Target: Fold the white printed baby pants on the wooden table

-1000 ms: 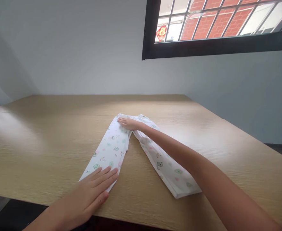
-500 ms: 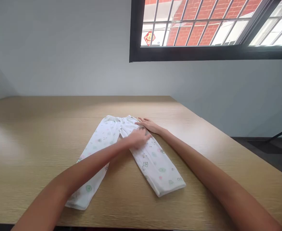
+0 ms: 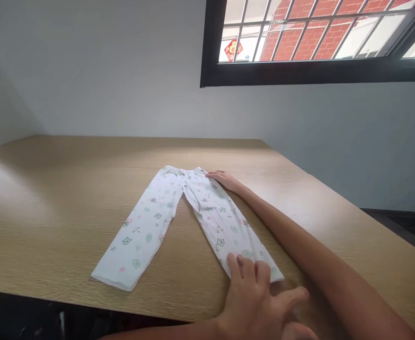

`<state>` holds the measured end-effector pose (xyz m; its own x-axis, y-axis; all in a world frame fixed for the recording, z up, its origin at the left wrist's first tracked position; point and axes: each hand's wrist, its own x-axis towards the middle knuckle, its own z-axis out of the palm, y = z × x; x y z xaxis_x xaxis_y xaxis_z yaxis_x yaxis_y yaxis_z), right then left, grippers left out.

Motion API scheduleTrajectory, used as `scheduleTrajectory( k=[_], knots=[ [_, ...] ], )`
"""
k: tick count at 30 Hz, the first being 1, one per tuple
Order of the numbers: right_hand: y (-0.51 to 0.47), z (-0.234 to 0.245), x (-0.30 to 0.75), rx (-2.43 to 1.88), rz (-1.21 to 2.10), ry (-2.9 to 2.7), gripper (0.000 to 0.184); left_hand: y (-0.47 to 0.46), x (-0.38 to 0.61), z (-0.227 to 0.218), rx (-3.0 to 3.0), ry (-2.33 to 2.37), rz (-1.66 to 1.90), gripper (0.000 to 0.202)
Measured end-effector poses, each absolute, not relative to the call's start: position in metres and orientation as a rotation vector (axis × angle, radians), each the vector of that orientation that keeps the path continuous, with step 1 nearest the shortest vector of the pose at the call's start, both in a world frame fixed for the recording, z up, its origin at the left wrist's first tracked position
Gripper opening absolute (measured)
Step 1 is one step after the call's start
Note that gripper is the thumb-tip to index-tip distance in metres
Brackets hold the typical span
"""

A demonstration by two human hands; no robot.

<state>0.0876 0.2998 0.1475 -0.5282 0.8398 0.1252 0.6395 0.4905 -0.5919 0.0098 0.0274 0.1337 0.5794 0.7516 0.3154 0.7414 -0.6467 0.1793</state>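
White children's pyjama trousers (image 3: 147, 222) with a small green and pink print lie flat on the table, their legs spread in an upside-down V and the waistband at the far end. My right hand (image 3: 224, 181) rests open with its fingertips at the right end of the waistband. My left hand (image 3: 257, 297) reaches across from the lower left, fingers spread, its fingertips on the lower part of the right leg near the cuff. The left leg's cuff lies free of both hands.
A light wood tabletop (image 3: 51, 212) spreads around the trousers, its near edge just below the cuffs. A grey wall (image 3: 104, 80) rises behind it. Higher up, a black-framed window (image 3: 299, 73) shows red brick and a small red decoration.
My left hand has moved from the middle of the trousers to the right leg's cuff. The left leg now lies fully flat. My right hand stays near the waistband's right end.
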Motion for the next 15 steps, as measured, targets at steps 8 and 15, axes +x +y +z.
scheduleTrajectory(
  k=[8,15],
  knots=[
    [0.292,0.174,0.084,-1.422,1.060,-2.197,0.036,0.037,0.007,0.157,2.458,1.359,0.296,0.020],
    [0.286,0.202,0.046,-1.301,1.274,-1.816,0.023,0.030,-0.073,0.185,1.960,1.618,0.975,0.016]
  ],
)
